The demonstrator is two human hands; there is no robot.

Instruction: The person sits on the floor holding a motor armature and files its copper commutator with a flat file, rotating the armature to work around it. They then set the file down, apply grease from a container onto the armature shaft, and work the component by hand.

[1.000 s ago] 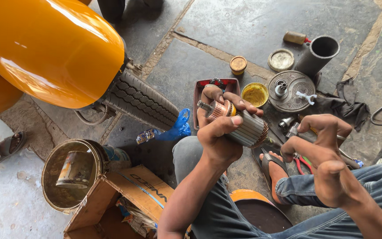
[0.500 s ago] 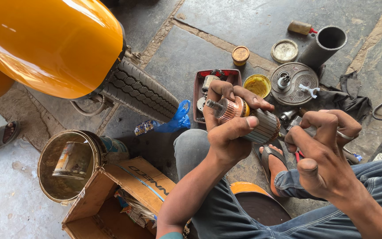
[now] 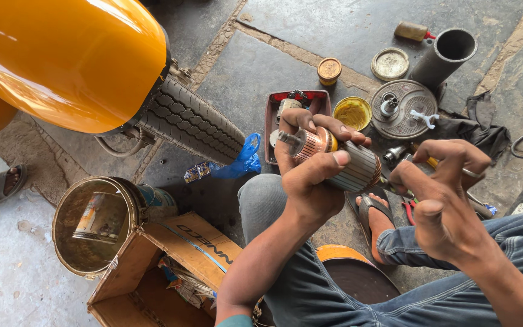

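Gripping motor armature (image 3: 340,158) w/ left hand (image 3: 313,175), unchanged | right hand (image 3: 443,200) now nearer, fingers curled, pinching what: can't tell

Grey stone paving slabs (image 3: 358,30) with dirt-filled joints fill the upper frame under soft daylight. A paler concrete floor (image 3: 7,272) lies lower left. A glossy orange vehicle body (image 3: 62,60) dominates the upper left.

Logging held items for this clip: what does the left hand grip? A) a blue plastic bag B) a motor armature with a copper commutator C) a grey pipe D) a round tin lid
B: the left hand wraps the motor armature, its copper commutator end showing.
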